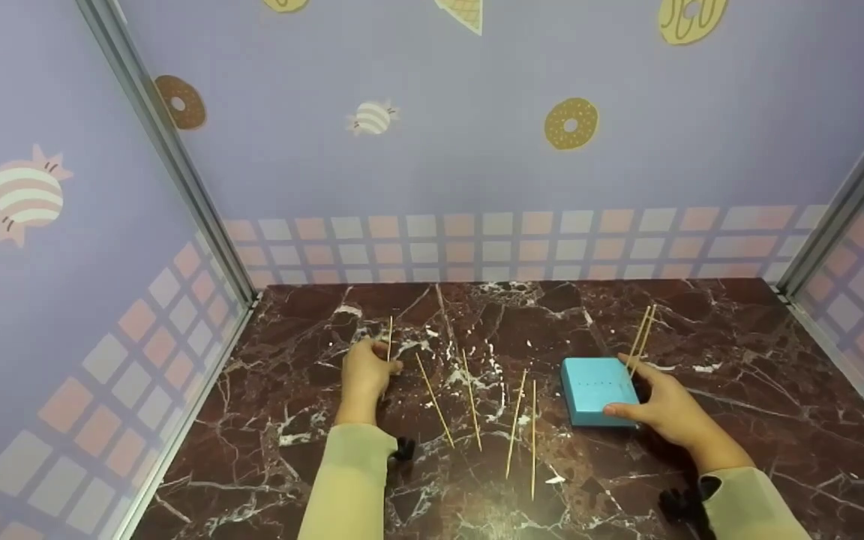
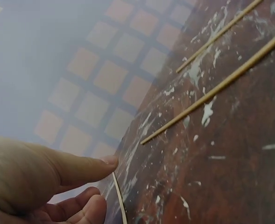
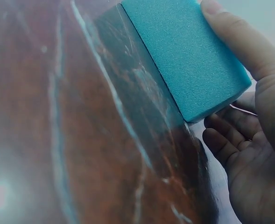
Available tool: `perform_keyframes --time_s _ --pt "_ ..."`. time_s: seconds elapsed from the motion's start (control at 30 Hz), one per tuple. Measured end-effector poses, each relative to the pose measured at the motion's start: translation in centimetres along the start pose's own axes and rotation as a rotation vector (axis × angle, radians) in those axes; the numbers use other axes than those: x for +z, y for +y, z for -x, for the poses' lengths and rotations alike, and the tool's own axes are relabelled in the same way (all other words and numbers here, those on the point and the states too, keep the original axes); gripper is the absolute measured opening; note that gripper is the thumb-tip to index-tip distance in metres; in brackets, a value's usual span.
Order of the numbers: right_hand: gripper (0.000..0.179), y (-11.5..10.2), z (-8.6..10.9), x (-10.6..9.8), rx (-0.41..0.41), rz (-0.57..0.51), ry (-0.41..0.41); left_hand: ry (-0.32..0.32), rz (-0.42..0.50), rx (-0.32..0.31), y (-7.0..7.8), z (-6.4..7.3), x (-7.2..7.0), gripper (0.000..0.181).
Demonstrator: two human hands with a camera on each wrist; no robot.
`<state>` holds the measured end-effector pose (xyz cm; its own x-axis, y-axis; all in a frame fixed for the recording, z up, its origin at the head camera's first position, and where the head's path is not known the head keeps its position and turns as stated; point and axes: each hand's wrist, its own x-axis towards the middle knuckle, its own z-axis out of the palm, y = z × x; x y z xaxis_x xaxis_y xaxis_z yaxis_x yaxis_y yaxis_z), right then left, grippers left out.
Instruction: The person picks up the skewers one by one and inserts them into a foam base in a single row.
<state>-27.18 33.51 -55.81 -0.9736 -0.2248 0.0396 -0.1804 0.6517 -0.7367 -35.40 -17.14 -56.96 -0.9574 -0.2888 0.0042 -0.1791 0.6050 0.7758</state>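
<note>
In the head view my left hand [image 1: 367, 373] is at the left, pinching a thin wooden stick [image 1: 391, 334] that points away from me past the fingertips. The left wrist view shows the thumb tip right at that stick, with the other fingers curled below. At the right, my right hand [image 1: 668, 409] grips a light blue box [image 1: 598, 390], its thumb over the near corner and fingers around the right side. Two more thin wooden sticks [image 1: 642, 337] stick out close together from between the box and the fingers. Those lower ends are hidden.
Between the hands, several thin wooden sticks [image 1: 472, 401] lie spread side by side on the dark red marbled table [image 1: 477, 495]. Lilac walls [image 1: 462, 150] with pink and white squares enclose the table at the back and sides.
</note>
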Motion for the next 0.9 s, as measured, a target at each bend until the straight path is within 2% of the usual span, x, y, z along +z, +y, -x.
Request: perform_keyframes --time_s 0.07,0.13,0.2,0.33,0.6,0.73,0.83,0.9 --pt "0.108 -0.1 0.0 -0.1 -0.002 0.003 0.0 -0.016 -0.023 -0.009 0.1 -0.1 0.1 0.042" --pt "0.107 -0.1 0.0 -0.2 -0.01 0.006 0.012 -0.034 -0.017 -0.027 1.2 0.8 -0.5 0.043" --pt "0.107 -0.1 -0.1 -0.3 -0.017 0.01 0.023 -0.028 -0.021 -0.038 2.6 2.0 -1.2 0.041" --pt "0.108 0.0 -0.2 -0.3 -0.019 0.016 0.03 0.006 -0.036 -0.04 3.5 3.2 -1.6 0.036" --pt "0.108 0.3 -0.2 -0.1 -0.022 0.022 0.031 0.077 0.011 0.01 3.0 3.1 -1.3 0.028" --pt "0.108 0.3 -0.2 -0.1 -0.018 0.022 0.026 0.116 -0.036 0.019 1.9 2.2 -0.6 0.022" --pt "0.108 0.3 -0.1 0.0 -0.01 0.024 0.018 0.14 -0.097 0.04 0.2 0.8 0.4 0.015" --pt "0.108 0.3 0.0 0.1 -0.002 0.021 0.009 0.141 -0.124 0.054 -0.3 0.7 0.6 0.01"
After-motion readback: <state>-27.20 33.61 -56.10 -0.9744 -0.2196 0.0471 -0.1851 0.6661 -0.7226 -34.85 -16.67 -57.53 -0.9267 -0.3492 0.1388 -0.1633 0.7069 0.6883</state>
